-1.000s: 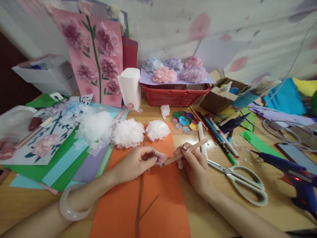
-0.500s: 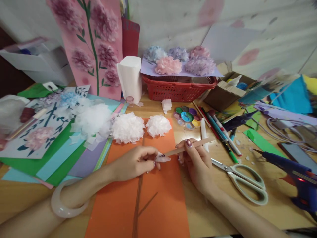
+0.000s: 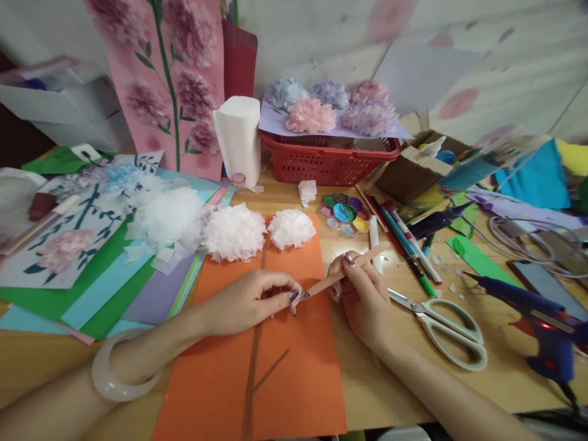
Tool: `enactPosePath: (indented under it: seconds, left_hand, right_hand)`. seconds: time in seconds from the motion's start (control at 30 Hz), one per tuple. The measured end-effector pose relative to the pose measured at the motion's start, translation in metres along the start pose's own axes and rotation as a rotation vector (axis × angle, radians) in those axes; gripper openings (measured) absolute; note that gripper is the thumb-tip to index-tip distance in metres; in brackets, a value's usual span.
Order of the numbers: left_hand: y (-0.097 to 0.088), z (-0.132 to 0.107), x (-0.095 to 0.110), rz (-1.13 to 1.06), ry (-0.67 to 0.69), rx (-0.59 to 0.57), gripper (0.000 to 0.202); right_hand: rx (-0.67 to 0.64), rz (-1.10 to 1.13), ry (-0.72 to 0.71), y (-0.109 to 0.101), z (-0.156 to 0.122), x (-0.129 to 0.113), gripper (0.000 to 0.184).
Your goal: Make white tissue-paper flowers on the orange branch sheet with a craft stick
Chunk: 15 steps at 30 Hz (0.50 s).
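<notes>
Over an orange paper sheet (image 3: 298, 398), my left hand (image 3: 255, 301) pinches a small piece of white tissue paper (image 3: 296, 300) between thumb and fingers. The tip of a flat wooden stick (image 3: 328, 282) touches that paper. My right hand (image 3: 365, 303) grips the stick near its middle, tilted up to the right. Two fluffy white paper flowers, a larger one (image 3: 234, 233) and a smaller one (image 3: 291, 228), sit at the sheet's far end. Brown lines like a stem and branch are drawn on the sheet.
Scissors (image 3: 452, 334) lie right of my right hand, and a blue glue gun (image 3: 535, 315) with a lit red light stands beyond. Markers (image 3: 413, 245), a paint palette (image 3: 344, 213) and a red basket (image 3: 316, 166) are behind. Loose white tissue (image 3: 168, 217) covers coloured paper at left.
The tissue piece, which stuck out flat from my left fingers, is now folded up about the stick's tip. The whole view has shifted slightly.
</notes>
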State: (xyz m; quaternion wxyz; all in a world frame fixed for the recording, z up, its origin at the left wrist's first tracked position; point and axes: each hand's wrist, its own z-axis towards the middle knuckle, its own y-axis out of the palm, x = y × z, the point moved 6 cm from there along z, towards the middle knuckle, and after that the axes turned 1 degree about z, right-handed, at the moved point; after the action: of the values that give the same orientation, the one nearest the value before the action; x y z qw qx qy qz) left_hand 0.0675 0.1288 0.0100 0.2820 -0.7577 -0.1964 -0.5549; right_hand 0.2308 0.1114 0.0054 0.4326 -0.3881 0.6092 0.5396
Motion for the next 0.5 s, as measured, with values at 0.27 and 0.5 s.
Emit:
enactPosePath:
  seconds: [0.27, 0.5]
  left_hand:
    - [0.0018, -0.0047, 0.0062, -0.028, 0.001, -0.073, 0.031]
    - [0.0049, -0.0052, -0.0023, -0.027, -0.032, -0.076, 0.020]
  right_hand:
    - [-0.066, -0.076, -0.023, 0.0104, -0.0045, -0.0047, 0.030]
    - [-0.045, -0.054, -0.021, 0.0065, 0.0001, -0.0012, 0.031]
